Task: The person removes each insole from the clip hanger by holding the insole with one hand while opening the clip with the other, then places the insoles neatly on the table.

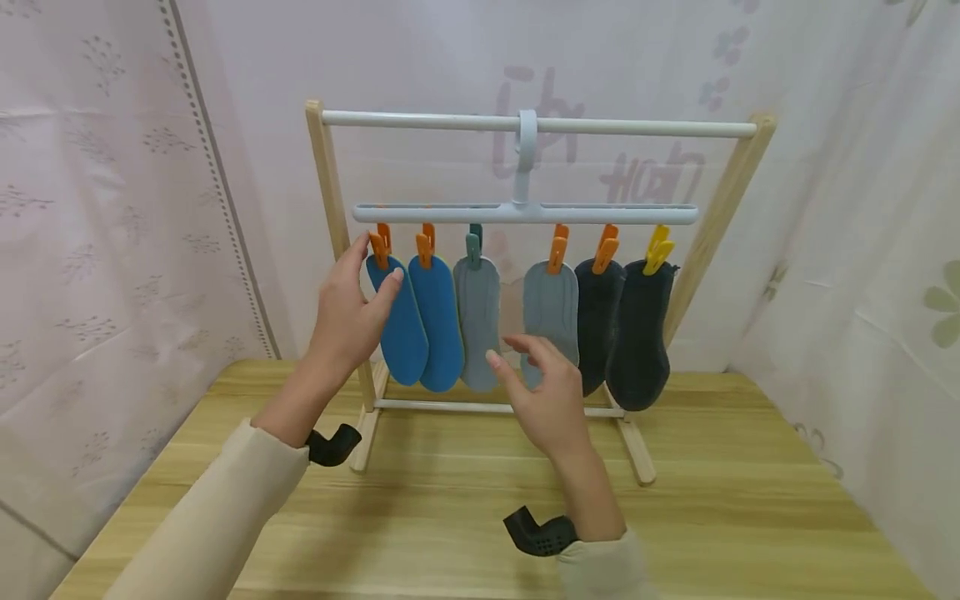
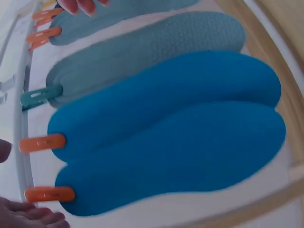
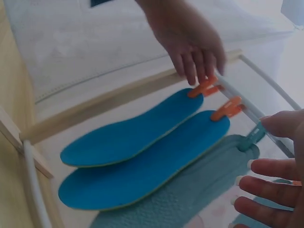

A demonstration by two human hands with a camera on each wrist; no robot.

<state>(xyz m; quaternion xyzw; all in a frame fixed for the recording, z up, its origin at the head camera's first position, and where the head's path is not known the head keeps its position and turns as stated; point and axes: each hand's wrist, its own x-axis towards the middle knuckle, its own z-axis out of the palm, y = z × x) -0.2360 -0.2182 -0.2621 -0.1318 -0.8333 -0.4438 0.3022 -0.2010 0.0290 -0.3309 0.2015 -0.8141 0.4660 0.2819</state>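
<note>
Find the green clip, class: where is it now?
In the head view, the green clip is third from the left under the white hanger, between two orange clips, gripping the top of a grey insole.

No text is legible. The curtain (image 1: 420,58) carries faded large lettering (image 1: 652,173), partly covered by the hanger (image 1: 615,214); wording indeterminate. The lowest orange clip (image 2: 50,194), left wrist view, bears small marks, unreadable.

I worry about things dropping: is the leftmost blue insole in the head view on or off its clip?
On: the orange clip grips the top of the blue insole.
</note>
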